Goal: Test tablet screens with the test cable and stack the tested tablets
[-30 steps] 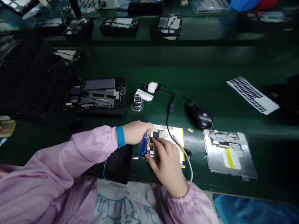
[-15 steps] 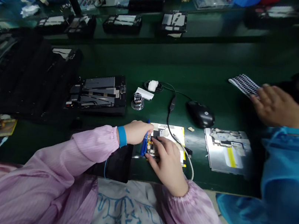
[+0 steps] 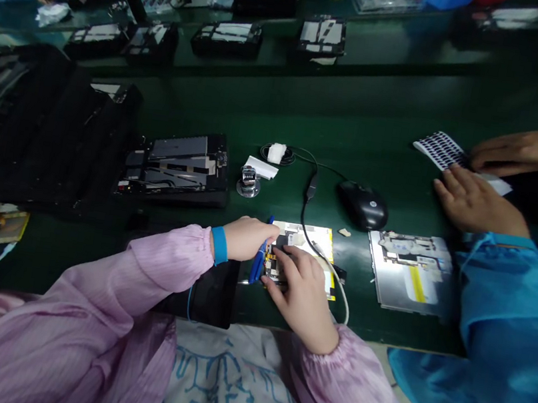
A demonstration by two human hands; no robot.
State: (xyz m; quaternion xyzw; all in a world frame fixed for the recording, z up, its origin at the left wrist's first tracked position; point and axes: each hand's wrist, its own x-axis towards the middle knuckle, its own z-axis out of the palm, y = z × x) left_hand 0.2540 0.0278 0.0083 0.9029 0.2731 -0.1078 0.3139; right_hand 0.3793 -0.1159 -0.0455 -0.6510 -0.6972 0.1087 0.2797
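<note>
My left hand (image 3: 248,237), with a blue band at the wrist, is closed around a slim blue tool (image 3: 257,264) whose exact kind I cannot make out. The tool stands at the left edge of an opened device panel (image 3: 323,236), beside its circuit board (image 3: 273,268). My right hand (image 3: 304,294) rests over the panel with its fingers spread, the fingertips on or just above the board. A black cable (image 3: 303,217) with a pale lower part (image 3: 341,300) runs across the panel and past my right hand.
To the right are a black mouse (image 3: 362,205), a silver panel (image 3: 412,273) and a co-worker's hands (image 3: 486,203) at a label sheet (image 3: 439,149). Leftward sit a metal counter (image 3: 248,181), an opened device (image 3: 178,164) and stacked black devices (image 3: 43,121). More devices (image 3: 227,37) line the shelf.
The blue tool has tilted slightly, its lower end shifting left. My right hand has stayed in place. The co-worker's hand on the right moved left and down, and a second hand came into fuller view.
</note>
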